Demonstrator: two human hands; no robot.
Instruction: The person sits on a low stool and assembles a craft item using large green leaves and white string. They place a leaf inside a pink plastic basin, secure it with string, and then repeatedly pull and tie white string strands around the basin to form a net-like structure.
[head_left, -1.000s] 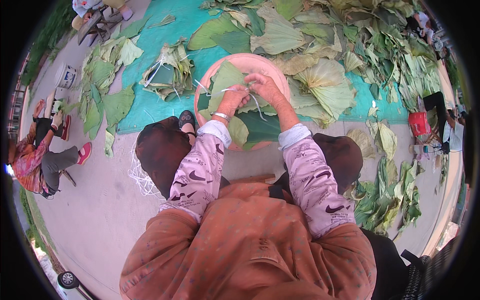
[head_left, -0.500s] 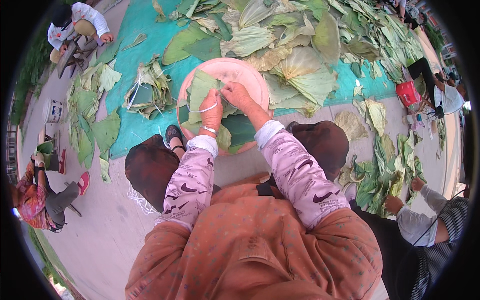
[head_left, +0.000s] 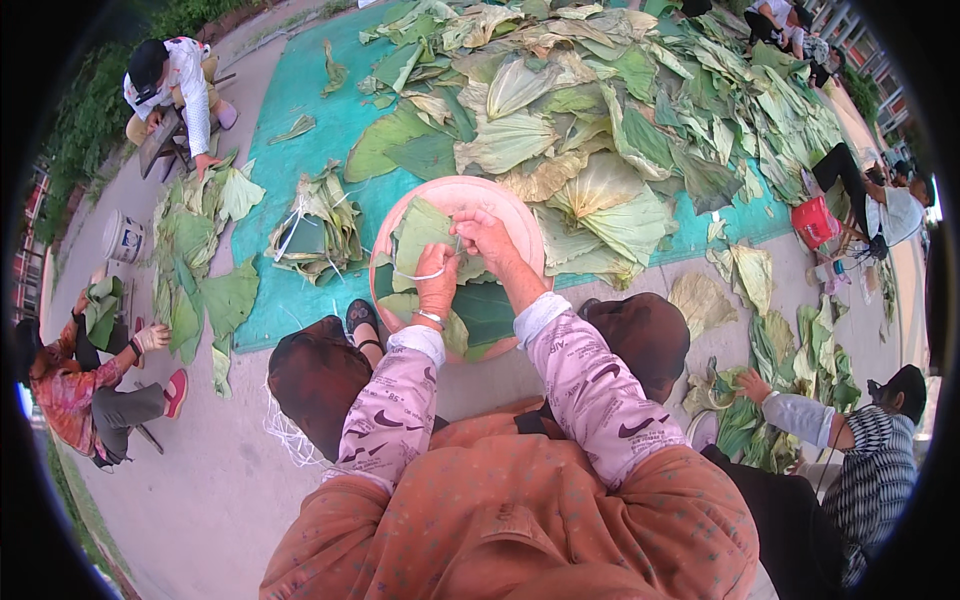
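Observation:
A bundle of flat green leaves (head_left: pixel 408 232) lies in a round pink basin (head_left: pixel 520 215) between my knees. Around the bundle runs a thin white strip (head_left: pixel 403 276). My left hand (head_left: pixel 436 288) is closed over the leaves, its fingertips pinching the strip. Just beyond it to the right, my right hand (head_left: pixel 487 240) is also closed, thumb and finger pinched at the strip's end. The fingertips of both hands are close together, and the crossing of the strip between them is too small to make out. Darker leaf (head_left: pixel 485 310) shows below my hands in the basin.
A tied leaf bundle (head_left: pixel 318 232) sits left of the basin on a teal sheet (head_left: pixel 270 165). Large dried leaves (head_left: pixel 620 205) are heaped beyond. White strips (head_left: pixel 290 425) lie by my left knee. A white bucket (head_left: pixel 123 237) and co-workers (head_left: pixel 85 385) are at the sides.
My right hand has lifted slightly and turned, its fingers now pinched upward. The view has shifted a little. At right, a co-worker's hand has spread over leaves; at far left, another's gloved hand has reached out.

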